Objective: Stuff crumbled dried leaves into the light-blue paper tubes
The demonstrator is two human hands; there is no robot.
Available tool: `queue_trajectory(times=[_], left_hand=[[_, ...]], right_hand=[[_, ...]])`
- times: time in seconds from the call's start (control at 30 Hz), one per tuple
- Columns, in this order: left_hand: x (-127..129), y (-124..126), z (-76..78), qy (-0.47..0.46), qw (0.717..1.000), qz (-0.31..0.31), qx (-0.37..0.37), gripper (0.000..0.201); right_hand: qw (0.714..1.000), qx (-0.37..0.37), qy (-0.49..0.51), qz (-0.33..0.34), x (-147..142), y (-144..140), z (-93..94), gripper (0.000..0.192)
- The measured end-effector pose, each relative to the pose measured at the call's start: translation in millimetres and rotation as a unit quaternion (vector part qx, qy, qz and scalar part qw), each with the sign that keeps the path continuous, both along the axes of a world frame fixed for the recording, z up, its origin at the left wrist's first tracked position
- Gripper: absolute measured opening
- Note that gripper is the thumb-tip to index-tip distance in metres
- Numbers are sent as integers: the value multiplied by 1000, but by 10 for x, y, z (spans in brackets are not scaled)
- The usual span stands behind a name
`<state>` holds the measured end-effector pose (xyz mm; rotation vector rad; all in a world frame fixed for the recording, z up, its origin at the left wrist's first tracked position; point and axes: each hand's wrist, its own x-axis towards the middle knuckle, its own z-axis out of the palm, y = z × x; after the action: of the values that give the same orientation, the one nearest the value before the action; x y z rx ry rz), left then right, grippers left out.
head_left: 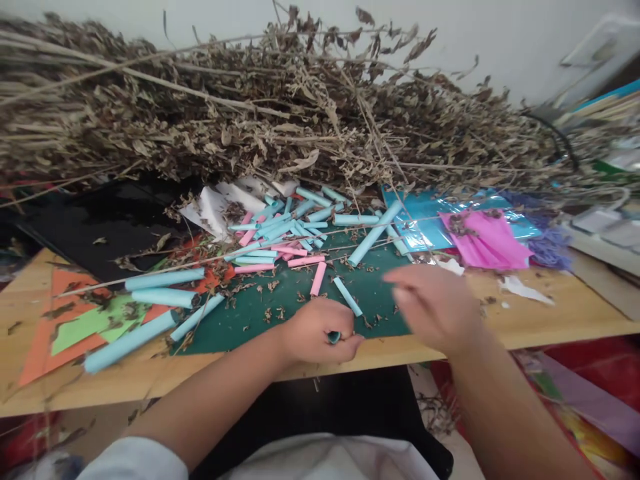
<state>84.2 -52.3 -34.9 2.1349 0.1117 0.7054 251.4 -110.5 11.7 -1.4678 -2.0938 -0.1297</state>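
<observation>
My left hand [320, 331] rests at the front edge of a dark green mat [250, 320], fingers curled around a small light-blue rolled paper tube [334, 337] whose end shows between them. My right hand [433, 303] hovers just to its right, blurred, fingers loosely apart and holding nothing I can see. Several light-blue paper rolls [280, 230] and a few pink rolls [318, 279] lie scattered on the mat in front of both hands. One blue roll [347, 297] lies just beyond my left hand.
A large heap of dry brown branches and leaves [280, 113] fills the back of the wooden table [550, 313]. Longer blue rolls [163, 279] lie on orange and green paper [75, 327] at left. Blue and pink sheets [480, 237] sit at right. Dry crumbs litter the mat.
</observation>
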Motion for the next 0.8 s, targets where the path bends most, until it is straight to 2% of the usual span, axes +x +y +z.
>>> queue_trajectory(times=[0.07,0.13,0.27,0.33,0.4,0.5,0.57,0.63,0.67,0.73,0.8], left_hand=[[-29,-36,97,10,999,28,25,30],[-57,-102,221,17,997,56,53,30],[-126,-244,492,5,992,92,81,27],[-171,-293,603,-4,991,107,80,26],[-218,-332,672,-15,991,117,68,26],[-261,-398,689,-47,993,110,14,27],[-260,-451,665,-97,987,106,-73,26],[-240,-489,648,-183,954,112,-208,24],[-228,-495,648,-227,923,118,-288,23],[-211,-477,665,-286,838,116,-450,25],[-209,-430,687,-290,754,96,-582,28]], right_hand=[[991,-61,-121,3,12,121,-95,13],[968,-124,-217,5,24,237,-222,11],[959,-134,-249,6,89,351,-374,13],[967,-117,-226,-1,104,323,-329,16],[983,-97,-155,12,63,237,-222,21],[992,-82,-4,96,-131,35,-69,30],[983,-87,65,148,-311,-102,-42,28],[977,-75,128,151,-476,-204,-87,22],[975,-63,159,145,-543,-238,-127,23],[967,-34,212,137,-635,-274,-211,29],[958,-17,246,146,-681,-282,-262,38]])
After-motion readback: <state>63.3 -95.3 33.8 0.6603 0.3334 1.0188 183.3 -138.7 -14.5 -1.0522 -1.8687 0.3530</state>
